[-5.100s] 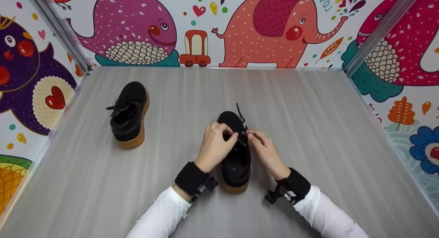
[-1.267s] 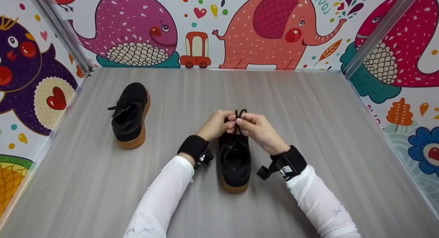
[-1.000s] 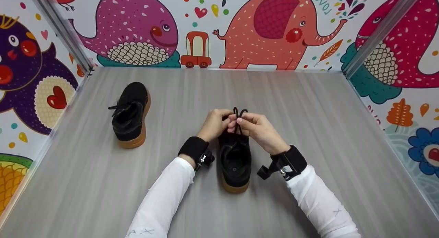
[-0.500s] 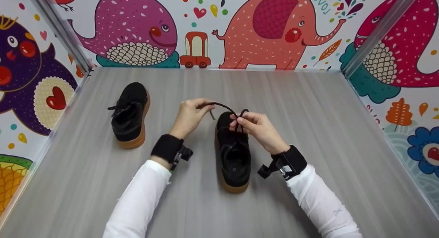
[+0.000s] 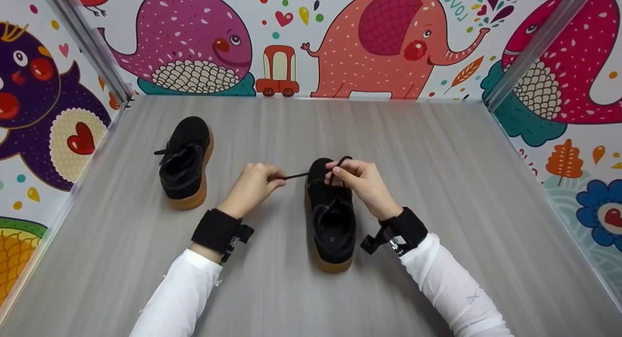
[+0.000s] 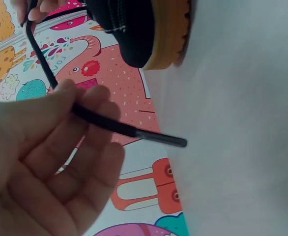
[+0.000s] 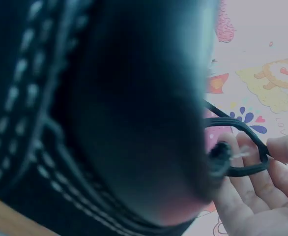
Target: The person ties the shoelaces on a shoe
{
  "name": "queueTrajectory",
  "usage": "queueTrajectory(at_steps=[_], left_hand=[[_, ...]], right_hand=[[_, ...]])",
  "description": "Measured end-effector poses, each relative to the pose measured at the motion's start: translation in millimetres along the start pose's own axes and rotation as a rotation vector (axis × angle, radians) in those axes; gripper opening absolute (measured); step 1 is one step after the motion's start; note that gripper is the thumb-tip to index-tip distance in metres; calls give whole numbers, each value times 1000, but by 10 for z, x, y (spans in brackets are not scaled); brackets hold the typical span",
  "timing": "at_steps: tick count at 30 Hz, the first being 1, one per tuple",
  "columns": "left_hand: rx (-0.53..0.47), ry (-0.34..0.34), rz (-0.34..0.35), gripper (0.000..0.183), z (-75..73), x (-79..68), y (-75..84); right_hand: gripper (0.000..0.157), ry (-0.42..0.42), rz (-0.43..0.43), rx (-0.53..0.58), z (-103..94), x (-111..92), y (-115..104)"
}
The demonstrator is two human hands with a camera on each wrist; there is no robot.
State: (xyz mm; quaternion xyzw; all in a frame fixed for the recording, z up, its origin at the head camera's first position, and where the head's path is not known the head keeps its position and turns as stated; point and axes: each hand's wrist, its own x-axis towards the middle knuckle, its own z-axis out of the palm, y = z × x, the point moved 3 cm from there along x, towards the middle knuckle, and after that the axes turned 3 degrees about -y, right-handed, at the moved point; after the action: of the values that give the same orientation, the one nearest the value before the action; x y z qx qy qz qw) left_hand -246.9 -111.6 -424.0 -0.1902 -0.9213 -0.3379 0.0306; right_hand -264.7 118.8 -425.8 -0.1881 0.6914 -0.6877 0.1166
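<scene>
A black shoe (image 5: 334,225) with a tan sole stands on the floor, toe pointing away. Left of its toe, my left hand (image 5: 253,187) pinches a black shoelace (image 5: 296,175) between thumb and fingers. In the left wrist view the lace's tipped end (image 6: 161,138) sticks out past the fingertips. Over the front of the shoe, my right hand (image 5: 362,181) pinches a loop of lace (image 5: 346,158) between thumb and fingers. The right wrist view shows that loop (image 7: 247,171) beside the shoe's large, blurred collar (image 7: 144,113). The knot area is partly hidden by the right fingers.
A second black shoe (image 5: 183,164) with a tan sole stands at the left, its laces sticking out to its left side. Printed cartoon panels (image 5: 379,45) wall in the grey wood-grain floor (image 5: 437,181) at the back and both sides.
Both hands were at the laces near the toe. My left hand has drawn one lace out to the left and then lowered it, pulling it straighter. My right hand still holds its loop.
</scene>
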Motion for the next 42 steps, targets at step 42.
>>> queueTrajectory(at_steps=[42], left_hand=[[-45,-50,-35,5,256,-285,-183]], right_hand=[[20,59,-43,-73,19,56,33]])
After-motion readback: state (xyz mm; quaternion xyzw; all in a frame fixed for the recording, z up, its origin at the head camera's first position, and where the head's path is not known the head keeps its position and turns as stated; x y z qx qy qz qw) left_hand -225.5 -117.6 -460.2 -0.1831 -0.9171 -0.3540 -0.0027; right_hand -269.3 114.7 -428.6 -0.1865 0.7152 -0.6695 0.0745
